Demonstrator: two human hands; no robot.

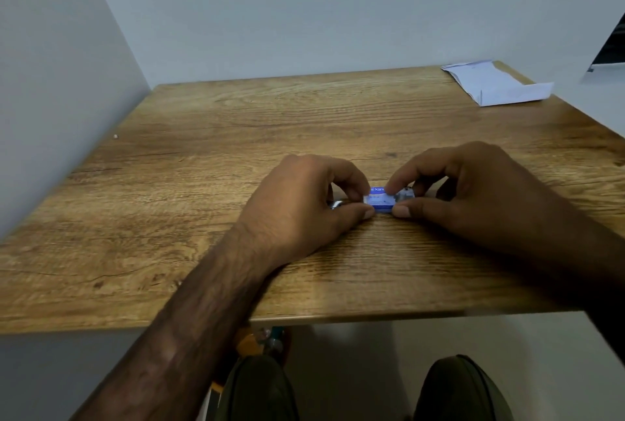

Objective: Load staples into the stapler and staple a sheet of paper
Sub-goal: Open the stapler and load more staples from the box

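Both hands meet near the middle of the wooden table (203, 157), toward its front edge, and they close in on 1 small thing: a blue box (380, 201) with white lettering on its top, of which only the first letters, "kan", can be read. The box lies low on the tabletop between the 2 hands. The left hand (304, 204) pinches its left end, thumb on the near side and forefinger curled over the far side, with the wrist and forearm resting on the wood. The right hand (473, 190) pinches the right end in the same way, thumb tip on the near side and forefinger pressing down on the top; its other fingers are curled behind. The 2 thumb tips lie close to each other but do not touch. A small shiny metal part (335, 206) peeks out under the left palm, and a greyish piece (404, 195) shows just right of the box under the right fingers; what either belongs to cannot be told. A folded white sheet of paper (497, 86) lies at the far right corner of the table, well apart from the hands. Below the table edge, 2 knees in dark green cloth (460, 390) show.
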